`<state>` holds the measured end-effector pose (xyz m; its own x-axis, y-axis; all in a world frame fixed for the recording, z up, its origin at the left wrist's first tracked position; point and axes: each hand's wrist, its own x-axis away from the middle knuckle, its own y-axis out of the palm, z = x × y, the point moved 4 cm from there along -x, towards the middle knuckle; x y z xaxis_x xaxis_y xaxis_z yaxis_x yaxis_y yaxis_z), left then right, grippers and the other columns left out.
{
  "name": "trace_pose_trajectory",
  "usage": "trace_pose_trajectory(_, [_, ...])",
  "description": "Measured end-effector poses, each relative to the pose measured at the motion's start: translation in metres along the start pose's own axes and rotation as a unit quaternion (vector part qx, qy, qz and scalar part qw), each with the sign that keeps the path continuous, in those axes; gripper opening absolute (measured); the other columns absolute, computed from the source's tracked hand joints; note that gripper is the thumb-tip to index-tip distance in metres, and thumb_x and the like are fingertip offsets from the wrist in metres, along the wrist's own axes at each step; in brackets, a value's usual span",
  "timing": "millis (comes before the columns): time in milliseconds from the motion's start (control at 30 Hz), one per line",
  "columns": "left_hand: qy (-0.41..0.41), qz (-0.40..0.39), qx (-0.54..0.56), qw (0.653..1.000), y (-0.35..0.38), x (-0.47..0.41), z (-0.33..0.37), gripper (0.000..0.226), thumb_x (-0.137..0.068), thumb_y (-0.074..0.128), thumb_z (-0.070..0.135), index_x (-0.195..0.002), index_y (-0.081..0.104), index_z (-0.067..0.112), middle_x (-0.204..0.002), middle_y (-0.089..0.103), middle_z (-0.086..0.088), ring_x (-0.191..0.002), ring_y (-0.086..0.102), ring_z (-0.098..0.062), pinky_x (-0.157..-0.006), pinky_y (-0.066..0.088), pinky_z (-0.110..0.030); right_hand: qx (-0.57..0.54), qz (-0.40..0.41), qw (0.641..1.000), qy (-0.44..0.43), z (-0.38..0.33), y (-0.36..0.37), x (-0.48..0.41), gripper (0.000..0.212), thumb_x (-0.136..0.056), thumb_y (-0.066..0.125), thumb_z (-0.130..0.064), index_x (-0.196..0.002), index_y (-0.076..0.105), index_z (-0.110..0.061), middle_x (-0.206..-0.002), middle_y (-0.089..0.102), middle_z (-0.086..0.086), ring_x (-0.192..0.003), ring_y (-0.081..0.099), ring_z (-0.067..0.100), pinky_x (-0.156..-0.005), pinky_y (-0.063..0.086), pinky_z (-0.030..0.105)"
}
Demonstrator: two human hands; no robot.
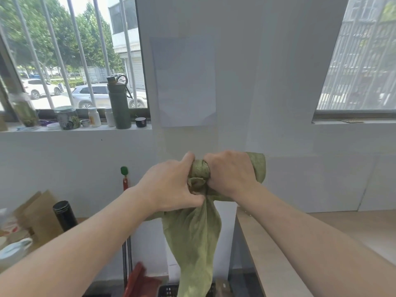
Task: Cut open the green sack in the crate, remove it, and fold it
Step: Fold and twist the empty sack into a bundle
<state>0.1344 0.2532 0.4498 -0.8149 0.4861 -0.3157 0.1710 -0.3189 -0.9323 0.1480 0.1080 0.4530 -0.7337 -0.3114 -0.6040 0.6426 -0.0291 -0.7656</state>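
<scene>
The green sack [192,239] hangs in the air in front of the white wall, bunched at the top and trailing down to the bottom edge of the view. My left hand [171,187] and my right hand [230,172] grip its gathered top side by side, almost touching. A loose end of the sack sticks out to the right of my right hand. A dark crate [169,290] shows partly at the bottom, under the sack's lower end.
A light wooden table [321,232] stands on the right. On the left, a desk holds a black bottle [65,215], brown paper bags and cups. A red dustpan [139,279] leans below. The window sill holds a green flask [119,103] and jars.
</scene>
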Motion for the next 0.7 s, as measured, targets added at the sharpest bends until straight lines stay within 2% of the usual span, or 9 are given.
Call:
trace_pose_trajectory(33, [0.006, 0.025, -0.066, 0.997, 0.003, 0.001, 0.002, 0.062, -0.067, 0.072, 0.062, -0.103, 0.039, 0.024, -0.081, 0.059, 0.005, -0.074, 0.061, -0.02, -0.058, 0.049, -0.037, -0.011, -0.029, 0.999, 0.014, 0.001, 0.003, 0.0, 0.023, -0.073, 0.064, -0.019, -0.065, 0.042, -0.023, -0.054, 0.046, -0.006, -0.05, 0.049, 0.023, -0.046, 0.027, 0.026])
trace_pose_trajectory(100, [-0.008, 0.071, -0.147, 0.987, 0.012, 0.002, 0.005, 0.069, -0.07, 0.076, 0.062, -0.111, 0.036, 0.023, -0.089, 0.056, 0.003, -0.079, 0.058, -0.022, -0.059, 0.04, -0.034, -0.036, -0.064, 0.997, 0.028, -0.001, 0.003, 0.0, 0.019, -0.076, 0.058, -0.02, -0.067, 0.042, -0.023, -0.06, 0.05, -0.006, -0.056, 0.053, 0.023, -0.049, 0.032, 0.028])
trace_pose_trajectory(167, [-0.034, 0.097, -0.179, 0.978, 0.017, 0.0, 0.003, 0.057, -0.081, 0.073, 0.046, -0.109, 0.03, 0.022, -0.082, 0.055, 0.003, -0.07, 0.056, -0.023, -0.053, 0.034, -0.033, -0.058, -0.08, 0.995, 0.034, -0.007, -0.001, -0.002, 0.011, -0.073, 0.058, -0.019, -0.07, 0.048, -0.022, -0.062, 0.053, -0.004, -0.057, 0.053, 0.022, -0.049, 0.033, 0.028])
trace_pose_trajectory(233, [-0.052, 0.097, -0.189, 0.976, 0.017, -0.002, -0.002, 0.039, -0.087, 0.061, 0.024, -0.105, 0.027, 0.021, -0.07, 0.05, 0.004, -0.056, 0.05, -0.024, -0.046, 0.03, -0.032, -0.074, -0.095, 0.992, 0.033, -0.011, -0.001, -0.002, 0.005, -0.071, 0.058, -0.018, -0.075, 0.055, -0.021, -0.064, 0.056, -0.003, -0.055, 0.051, 0.021, -0.048, 0.032, 0.027])
trace_pose_trajectory(300, [-0.051, 0.088, -0.179, 0.979, 0.015, -0.004, -0.007, 0.033, -0.085, 0.056, 0.02, -0.104, 0.029, 0.022, -0.067, 0.05, 0.004, -0.055, 0.052, -0.026, -0.048, 0.036, -0.033, -0.076, -0.096, 0.992, 0.032, -0.012, 0.0, 0.001, 0.007, -0.072, 0.058, -0.019, -0.078, 0.054, -0.02, -0.065, 0.055, -0.004, -0.055, 0.048, 0.021, -0.047, 0.029, 0.028])
trace_pose_trajectory(400, [-0.027, 0.087, -0.166, 0.982, 0.01, -0.006, -0.009, 0.031, -0.08, 0.058, 0.031, -0.098, 0.035, 0.022, -0.065, 0.047, 0.004, -0.06, 0.053, -0.029, -0.053, 0.039, -0.033, -0.07, -0.058, 0.996, 0.021, -0.012, 0.001, 0.003, 0.02, -0.073, 0.063, -0.027, -0.084, 0.048, -0.02, -0.07, 0.057, -0.004, -0.062, 0.052, 0.027, -0.052, 0.03, 0.033])
trace_pose_trajectory(467, [-0.037, 0.087, -0.146, 0.985, 0.004, -0.009, -0.013, 0.028, -0.076, 0.059, 0.033, -0.092, 0.039, 0.021, -0.065, 0.047, 0.003, -0.061, 0.05, -0.028, -0.055, 0.036, -0.034, -0.04, -0.016, 0.999, -0.009, -0.014, 0.003, 0.004, 0.027, -0.07, 0.064, -0.034, -0.09, 0.051, -0.02, -0.075, 0.061, -0.002, -0.069, 0.058, 0.029, -0.065, 0.039, 0.038])
trace_pose_trajectory(567, [-0.073, 0.084, -0.109, 0.988, 0.0, -0.016, -0.023, 0.021, -0.075, 0.059, 0.032, -0.085, 0.045, 0.021, -0.07, 0.051, 0.001, -0.067, 0.052, -0.03, -0.061, 0.039, -0.035, 0.004, 0.045, 0.999, -0.025, -0.015, 0.002, 0.008, 0.037, -0.07, 0.061, -0.035, -0.101, 0.062, -0.016, -0.085, 0.064, 0.004, -0.079, 0.059, 0.03, -0.084, 0.042, 0.041])
trace_pose_trajectory(700, [-0.103, 0.088, -0.031, 0.99, -0.003, -0.022, -0.033, 0.007, -0.072, 0.057, 0.026, -0.074, 0.054, 0.021, -0.07, 0.06, 0.0, -0.066, 0.058, -0.028, -0.059, 0.041, -0.034, 0.004, 0.049, 0.998, -0.041, -0.016, 0.004, 0.015, 0.075, -0.071, 0.066, -0.053, -0.133, 0.058, -0.012, -0.116, 0.064, 0.006, -0.104, 0.061, 0.029, -0.104, 0.036, 0.044])
